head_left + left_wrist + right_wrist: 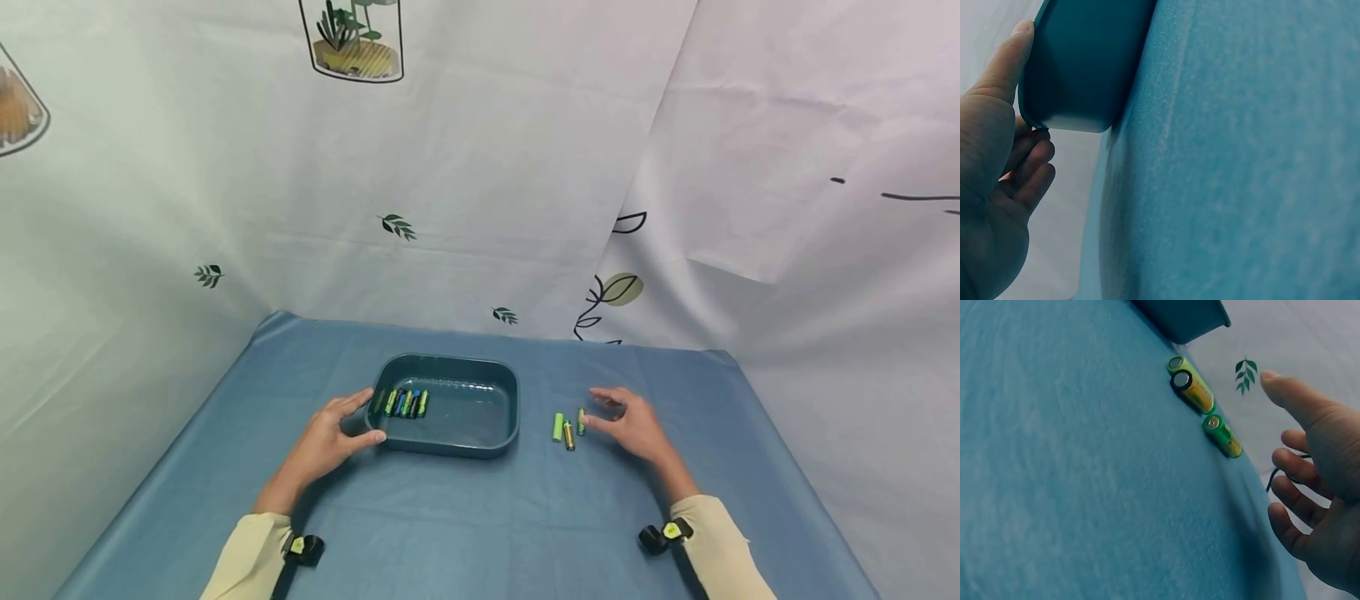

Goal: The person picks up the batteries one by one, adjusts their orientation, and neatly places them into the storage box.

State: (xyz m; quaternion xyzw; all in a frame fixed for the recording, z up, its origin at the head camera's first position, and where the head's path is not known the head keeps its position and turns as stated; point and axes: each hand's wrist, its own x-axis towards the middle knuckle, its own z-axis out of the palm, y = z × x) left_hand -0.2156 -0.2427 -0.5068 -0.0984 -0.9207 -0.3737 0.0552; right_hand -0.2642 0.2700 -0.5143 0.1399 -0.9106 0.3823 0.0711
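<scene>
Bearing print too blurred to read, three loose batteries (pixel 569 437) lie on the blue cloth (pixel 487 525), between three and four o'clock from the tray (pixel 480 451). One is plain light green (pixel 558 427), one gold-yellow with a black end (pixel 1199 395), one green running into yellow (pixel 1225 438); the first two lie close together. All three rest on their sides, with round metal ends showing in the right wrist view.

Inside the glossy dark teal tray, toward nine o'clock, a row of batteries (pixel 407 405) lies side by side, green, blue and black; five or six, too small to count surely.

At the tray's nine o'clock, the left hand (pixel 332 433) spreads thumb and fingers against the rim, touching without clenching. Just to three o'clock of the loose batteries, the right hand (pixel 633 423) grasps nothing, its fingers loosely bent.
</scene>
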